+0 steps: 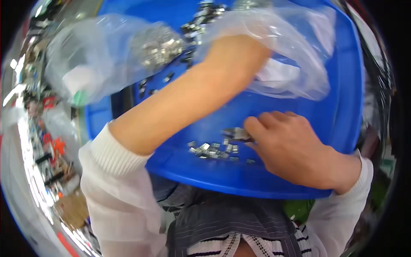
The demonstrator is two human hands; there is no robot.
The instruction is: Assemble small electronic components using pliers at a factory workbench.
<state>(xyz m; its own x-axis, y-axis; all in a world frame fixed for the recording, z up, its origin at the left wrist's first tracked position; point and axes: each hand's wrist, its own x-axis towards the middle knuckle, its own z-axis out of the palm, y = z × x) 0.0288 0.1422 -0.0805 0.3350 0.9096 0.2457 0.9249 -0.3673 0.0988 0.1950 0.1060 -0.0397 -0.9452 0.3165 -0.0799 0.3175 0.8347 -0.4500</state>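
Observation:
My right hand point(284, 147) is closed around pliers point(236, 134), whose metal jaws point left. Just left of and below those jaws lies a loose group of small shiny metal pieces point(212, 150) on the floor of a blue plastic tub point(239, 184). My left arm crosses the tub, and my left hand point(246, 30) is inside the mouth of a clear plastic bag point(299, 73). Its fingers are blurred and hidden by the plastic, so their hold does not show. Metal pieces show beside this bag.
A second clear bag point(96, 55), bulging with metal pieces point(158, 45), lies over the tub's left rim. More dark and silver pieces point(197, 25) are scattered at the far side. Shelves with mixed goods point(51, 154) stand off to the left.

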